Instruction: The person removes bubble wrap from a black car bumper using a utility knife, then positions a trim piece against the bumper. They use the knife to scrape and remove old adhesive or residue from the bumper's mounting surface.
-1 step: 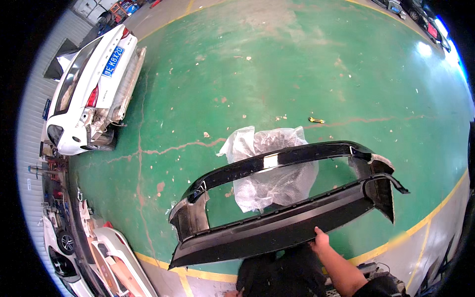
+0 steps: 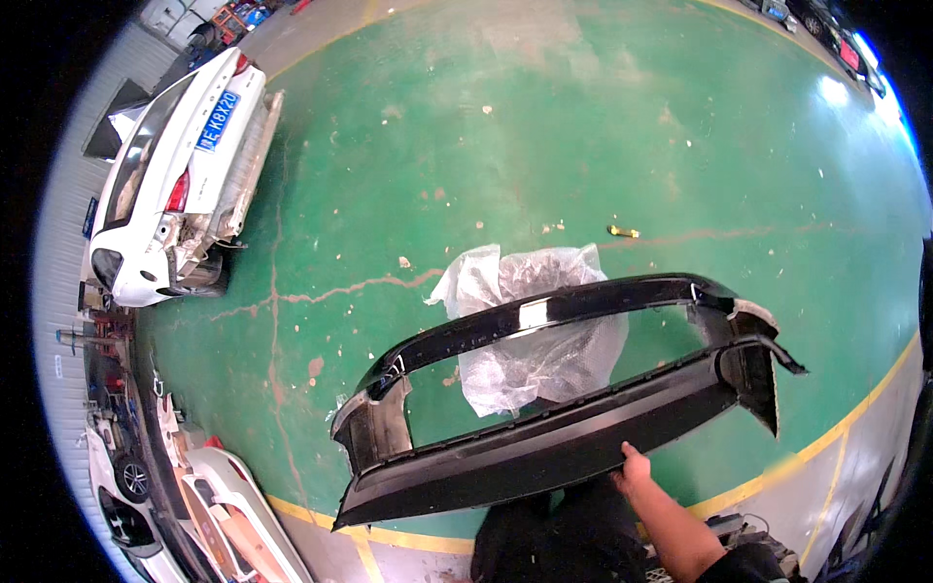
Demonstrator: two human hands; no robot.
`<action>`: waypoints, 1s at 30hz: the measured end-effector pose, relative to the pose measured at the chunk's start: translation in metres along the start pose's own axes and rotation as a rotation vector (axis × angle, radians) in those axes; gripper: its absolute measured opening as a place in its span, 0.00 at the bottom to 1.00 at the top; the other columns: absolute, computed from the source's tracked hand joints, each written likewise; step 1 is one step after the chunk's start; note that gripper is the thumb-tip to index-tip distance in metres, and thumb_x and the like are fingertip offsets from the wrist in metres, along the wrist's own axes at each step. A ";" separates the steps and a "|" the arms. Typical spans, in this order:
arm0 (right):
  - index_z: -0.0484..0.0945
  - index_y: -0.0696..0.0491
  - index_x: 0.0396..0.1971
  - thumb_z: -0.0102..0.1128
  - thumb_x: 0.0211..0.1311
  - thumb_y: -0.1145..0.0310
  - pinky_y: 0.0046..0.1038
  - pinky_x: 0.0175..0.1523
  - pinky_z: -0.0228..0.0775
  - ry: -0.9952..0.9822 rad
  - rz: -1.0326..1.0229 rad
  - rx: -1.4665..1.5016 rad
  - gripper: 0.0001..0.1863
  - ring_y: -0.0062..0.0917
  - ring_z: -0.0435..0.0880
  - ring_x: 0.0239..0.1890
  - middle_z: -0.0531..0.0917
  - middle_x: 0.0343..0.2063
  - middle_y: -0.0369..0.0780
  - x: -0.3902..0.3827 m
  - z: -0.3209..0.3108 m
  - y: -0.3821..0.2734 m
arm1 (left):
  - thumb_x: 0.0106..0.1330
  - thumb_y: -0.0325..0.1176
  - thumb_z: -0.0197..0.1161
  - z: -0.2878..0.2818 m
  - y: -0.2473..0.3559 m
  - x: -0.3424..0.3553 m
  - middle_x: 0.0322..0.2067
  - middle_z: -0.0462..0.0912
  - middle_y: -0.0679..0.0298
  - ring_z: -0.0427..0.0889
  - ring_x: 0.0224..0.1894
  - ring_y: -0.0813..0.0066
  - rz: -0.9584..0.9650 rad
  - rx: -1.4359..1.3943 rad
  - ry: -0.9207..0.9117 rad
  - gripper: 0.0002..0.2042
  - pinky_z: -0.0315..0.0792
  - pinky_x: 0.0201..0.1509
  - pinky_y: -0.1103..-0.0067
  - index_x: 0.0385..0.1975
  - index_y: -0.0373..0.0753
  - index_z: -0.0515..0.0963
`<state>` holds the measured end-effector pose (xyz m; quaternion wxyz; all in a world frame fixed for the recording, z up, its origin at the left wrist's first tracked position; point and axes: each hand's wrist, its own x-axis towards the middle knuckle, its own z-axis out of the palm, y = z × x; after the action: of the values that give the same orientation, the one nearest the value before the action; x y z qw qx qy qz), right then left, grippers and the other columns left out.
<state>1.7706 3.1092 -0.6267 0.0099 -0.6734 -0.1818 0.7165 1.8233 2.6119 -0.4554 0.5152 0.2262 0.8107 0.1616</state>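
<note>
A black car bumper (image 2: 544, 467) spans the space before me, tilted, its right end farther off than its left. My right hand (image 2: 634, 470) is closed on its near edge, right of the middle, with the thumb on top and the other fingers mostly hidden beneath. Through the bumper's long opening shows crumpled clear bubble wrap (image 2: 539, 364) on the green floor. I cannot see my left hand.
A white car (image 2: 165, 185) without its rear bumper stands at the left. Removed white bumpers (image 2: 228, 486) lie at the lower left, near another white car (image 2: 121, 505). A yellow cutter knife (image 2: 623, 232) lies on the green floor (image 2: 466, 165) beyond the wrap.
The bumper and my right hand have shifted very slightly to the right. A bit of skin at the bottom edge, left of my legs, is gone from view.
</note>
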 end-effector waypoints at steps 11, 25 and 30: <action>0.76 0.54 0.49 0.58 0.69 0.64 0.42 0.42 0.79 0.084 -0.024 0.030 0.14 0.38 0.84 0.43 0.84 0.44 0.43 0.094 0.030 0.003 | 0.74 0.53 0.52 -0.040 0.007 0.137 0.31 0.85 0.45 0.86 0.36 0.48 -0.360 -0.182 -0.083 0.26 0.77 0.43 0.58 0.31 0.31 0.80; 0.75 0.55 0.49 0.54 0.72 0.62 0.49 0.46 0.75 -0.103 -0.118 -0.030 0.14 0.39 0.83 0.45 0.82 0.46 0.44 0.280 0.098 0.039 | 0.78 0.36 0.52 -0.047 0.010 0.492 0.28 0.84 0.64 0.73 0.20 0.85 0.035 -1.033 0.478 0.13 0.70 0.25 0.83 0.33 0.34 0.77; 0.73 0.56 0.53 0.52 0.71 0.63 0.51 0.44 0.76 -0.168 -0.164 -0.063 0.17 0.41 0.81 0.44 0.78 0.51 0.45 0.339 0.116 0.041 | 0.81 0.41 0.43 -0.067 -0.007 0.565 0.30 0.83 0.60 0.78 0.20 0.78 0.292 -1.271 0.750 0.16 0.72 0.25 0.81 0.38 0.36 0.73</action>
<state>1.6359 3.1302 -0.9603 0.0323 -0.5940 -0.2588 0.7610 1.5540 2.9058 -0.8618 0.2091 -0.0797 0.6442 0.7314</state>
